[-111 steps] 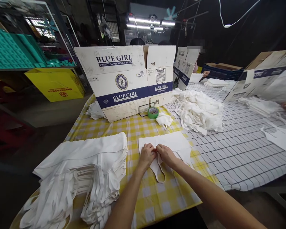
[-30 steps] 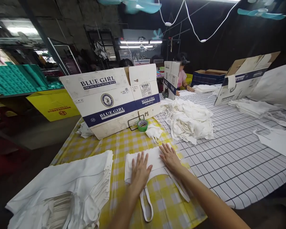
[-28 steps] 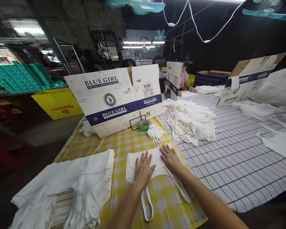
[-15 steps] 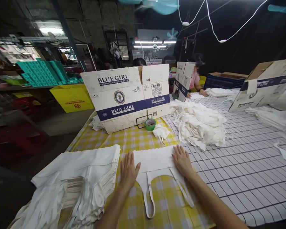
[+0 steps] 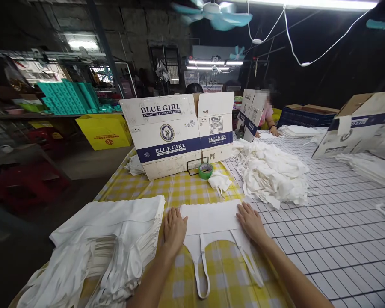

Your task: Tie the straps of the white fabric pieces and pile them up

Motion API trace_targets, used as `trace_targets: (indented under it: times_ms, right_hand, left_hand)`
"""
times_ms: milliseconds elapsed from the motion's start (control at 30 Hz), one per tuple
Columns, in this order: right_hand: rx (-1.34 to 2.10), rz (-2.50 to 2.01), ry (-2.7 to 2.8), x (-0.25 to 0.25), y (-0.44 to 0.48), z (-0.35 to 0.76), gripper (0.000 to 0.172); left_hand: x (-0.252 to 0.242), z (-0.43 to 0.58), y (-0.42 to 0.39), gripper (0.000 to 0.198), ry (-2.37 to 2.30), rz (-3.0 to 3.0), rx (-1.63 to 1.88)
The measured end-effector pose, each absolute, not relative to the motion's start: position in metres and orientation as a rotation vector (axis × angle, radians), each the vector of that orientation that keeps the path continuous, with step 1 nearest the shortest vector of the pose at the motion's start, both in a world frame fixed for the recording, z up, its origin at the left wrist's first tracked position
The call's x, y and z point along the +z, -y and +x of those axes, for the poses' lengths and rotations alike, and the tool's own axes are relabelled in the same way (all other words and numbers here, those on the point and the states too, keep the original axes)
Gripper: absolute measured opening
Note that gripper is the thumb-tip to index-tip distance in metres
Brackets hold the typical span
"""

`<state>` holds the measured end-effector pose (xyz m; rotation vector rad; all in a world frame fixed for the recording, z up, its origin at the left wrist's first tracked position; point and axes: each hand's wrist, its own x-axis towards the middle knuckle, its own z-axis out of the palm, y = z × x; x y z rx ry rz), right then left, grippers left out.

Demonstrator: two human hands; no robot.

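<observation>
A white camisole (image 5: 211, 218) with two thin straps lies flat on the yellow checked cloth (image 5: 224, 273), its straps toward me. My left hand (image 5: 175, 229) rests palm down on its left edge, fingers stretched out. On the right edge, my right hand (image 5: 252, 220) lies flat too, with the fingers extended. Neither hand grips the fabric. Left of my left hand is a thick stack of similar white camisoles (image 5: 115, 218), their straps hanging toward the near edge.
Behind stands a Blue Girl beer carton (image 5: 167, 132), with green tape (image 5: 205, 170) and a small white cloth piece (image 5: 220, 182) before it. A heap of white garments (image 5: 269, 171) lies on the grid-patterned cloth (image 5: 308, 239). Across the table sits another person (image 5: 269, 117).
The whole view has shifted slightly, so the scene sits a little lower and to the right. Both hands stay flat at the camisole's edges, and the right fingers look slightly more together.
</observation>
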<state>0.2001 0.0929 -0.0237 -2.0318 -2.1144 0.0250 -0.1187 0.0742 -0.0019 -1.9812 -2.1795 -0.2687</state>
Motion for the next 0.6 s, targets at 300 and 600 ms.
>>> trace_targets:
  times_ms: [300, 600]
  right_hand:
    - [0.158, -1.859, 2.310, -0.018, -0.096, 0.198, 0.050]
    - [0.147, -1.941, 2.171, -0.016, -0.108, 0.185, 0.051]
  left_hand:
    - [0.010, -0.119, -0.119, 0.040, 2.421, -1.810, -0.272]
    - [-0.010, -0.075, -0.093, 0.054, 1.853, -2.399, -0.393]
